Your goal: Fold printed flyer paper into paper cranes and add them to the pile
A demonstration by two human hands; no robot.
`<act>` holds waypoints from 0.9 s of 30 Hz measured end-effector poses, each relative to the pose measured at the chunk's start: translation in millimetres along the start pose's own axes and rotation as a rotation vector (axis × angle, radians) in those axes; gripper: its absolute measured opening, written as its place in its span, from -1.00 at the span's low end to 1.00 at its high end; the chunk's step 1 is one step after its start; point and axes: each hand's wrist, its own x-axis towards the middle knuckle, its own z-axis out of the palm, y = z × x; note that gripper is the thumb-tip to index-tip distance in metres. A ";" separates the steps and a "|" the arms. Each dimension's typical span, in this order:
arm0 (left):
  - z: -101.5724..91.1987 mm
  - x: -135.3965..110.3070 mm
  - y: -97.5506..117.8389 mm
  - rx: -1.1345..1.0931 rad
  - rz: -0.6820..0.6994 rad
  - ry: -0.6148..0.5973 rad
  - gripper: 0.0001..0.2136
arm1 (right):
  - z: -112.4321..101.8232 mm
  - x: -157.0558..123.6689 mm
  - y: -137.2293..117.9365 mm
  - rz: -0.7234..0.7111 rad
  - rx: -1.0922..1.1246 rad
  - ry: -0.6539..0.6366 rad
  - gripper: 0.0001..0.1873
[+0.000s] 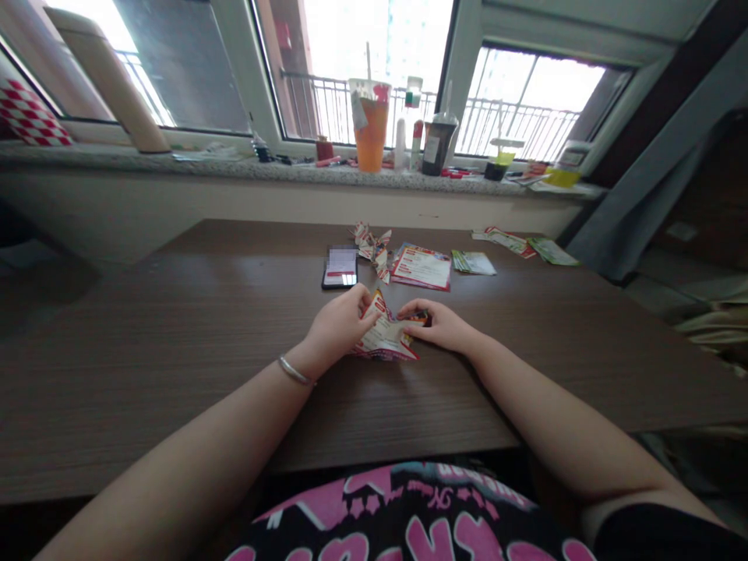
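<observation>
A folded piece of printed paper (386, 336), white with red and coloured edges, lies on the brown wooden table (175, 343) in front of me. My left hand (339, 326) pinches its upper left flap, fingers closed on the paper. My right hand (438, 323) presses and pinches the paper's right corner, fingers curled together. A silver bangle (294, 372) sits on my left wrist.
Behind the hands lie a phone (340, 269), folded paper figures (374, 248), a printed leaflet (421, 266) and more leaflets (508, 243) to the right. The windowsill holds an orange cup (370, 128), bottles and a dark cup (437, 146). The table's near edge is at my body.
</observation>
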 end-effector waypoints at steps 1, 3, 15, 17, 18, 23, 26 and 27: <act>0.2 -0.2 0.1 0.004 -0.012 -0.005 -0.81 | 0.5 -0.5 -1.4 -0.003 -0.011 -0.009 -0.73; 0.8 -0.6 0.3 0.025 -0.032 -0.024 -0.79 | 1.4 -0.9 -4.3 -0.001 -0.041 -0.016 -0.74; 0.8 1.1 -1.2 0.127 -0.150 -0.053 -0.74 | 2.1 -0.6 -7.5 -0.016 -0.133 0.009 -0.78; 0.4 1.9 -3.2 0.166 -0.160 -0.053 -0.70 | 1.9 -0.7 -8.0 -0.011 -0.141 0.004 -0.78; 0.4 2.1 -4.2 0.188 -0.145 -0.056 -0.69 | 1.9 -0.7 -8.3 -0.010 -0.142 -0.001 -0.77; 2.6 2.7 -8.4 0.137 -0.027 -0.063 -0.70 | 2.3 -0.3 -7.9 -0.014 -0.138 -0.004 -0.74; 4.7 3.7 -10.5 0.032 -0.004 -0.062 -0.74 | 2.5 -0.2 -5.7 -0.031 -0.160 0.017 -0.75; 5.2 4.3 -11.2 0.005 0.000 -0.060 -0.77 | 2.5 -0.1 -4.8 -0.039 -0.170 0.030 -0.76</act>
